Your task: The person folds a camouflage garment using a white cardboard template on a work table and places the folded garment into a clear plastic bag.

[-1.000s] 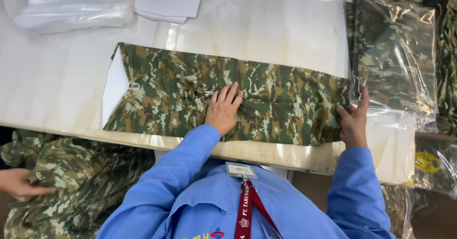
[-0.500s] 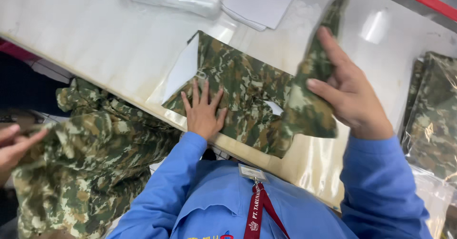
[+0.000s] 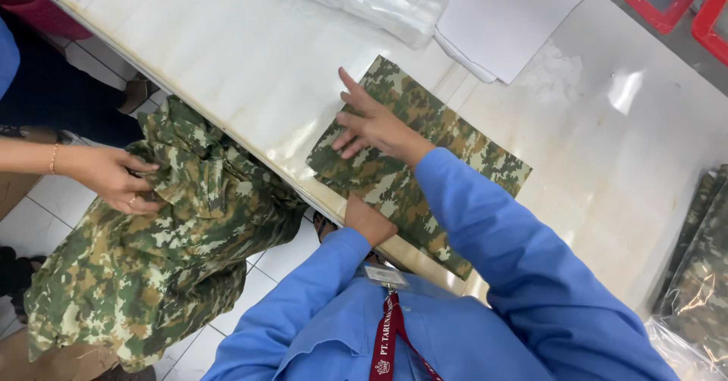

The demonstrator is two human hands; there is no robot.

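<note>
The right hand (image 3: 377,127) presses open fingers on the folded camouflage garment (image 3: 425,161); the left hand (image 3: 369,222), fingers hidden, should hold the near edge flat.

A: Surface under the right hand (image 3: 371,127)?
B: Glossy cream worktop (image 3: 227,62), glare patches beyond the hand.
A: Floor?
B: White tiled floor (image 3: 30,214), left of the hand, below the worktop edge.

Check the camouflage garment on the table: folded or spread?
Folded: the garment lies as a compact rectangle under the right hand.
</note>
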